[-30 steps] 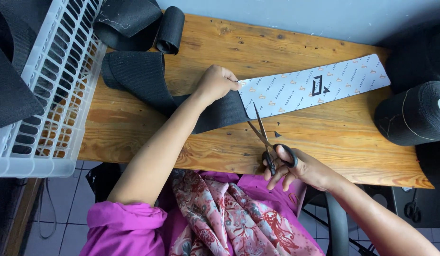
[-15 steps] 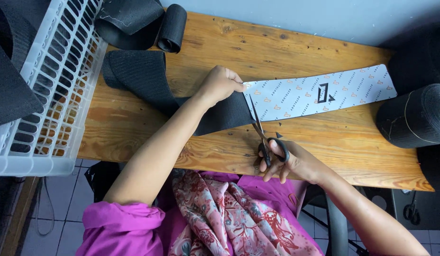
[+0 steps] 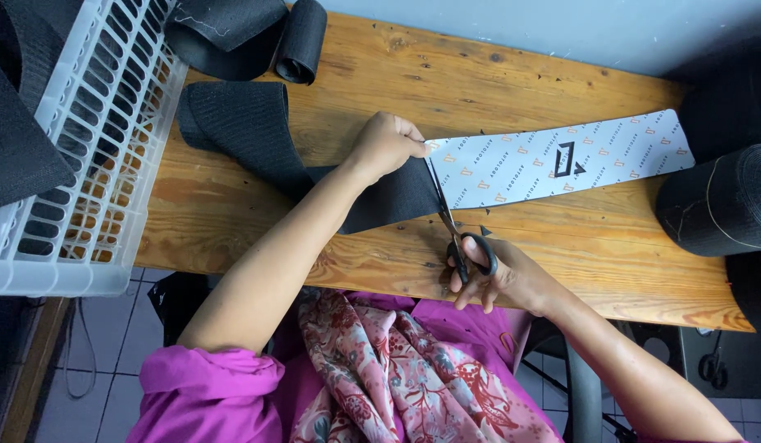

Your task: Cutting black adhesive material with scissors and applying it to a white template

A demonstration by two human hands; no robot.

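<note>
A wide black textured fabric strip (image 3: 241, 131) runs across the wooden table (image 3: 577, 238). A long grey printed cardboard template (image 3: 561, 164) lies on its right end. My left hand (image 3: 389, 146) presses the strip and the template's left end down. My right hand (image 3: 499, 275) grips black-handled scissors (image 3: 454, 230), whose blades are closed together along the template's left edge, over the fabric.
A white plastic basket (image 3: 93, 156) with dark fabric inside stands at the left. Rolled black fabric (image 3: 303, 41) lies at the back. A big black roll (image 3: 721, 201) sits at the right edge. A grey wall runs behind the table.
The scissors' blades have closed and advanced up along the template's edge, my right hand following toward the table. My left hand stayed pressing.
</note>
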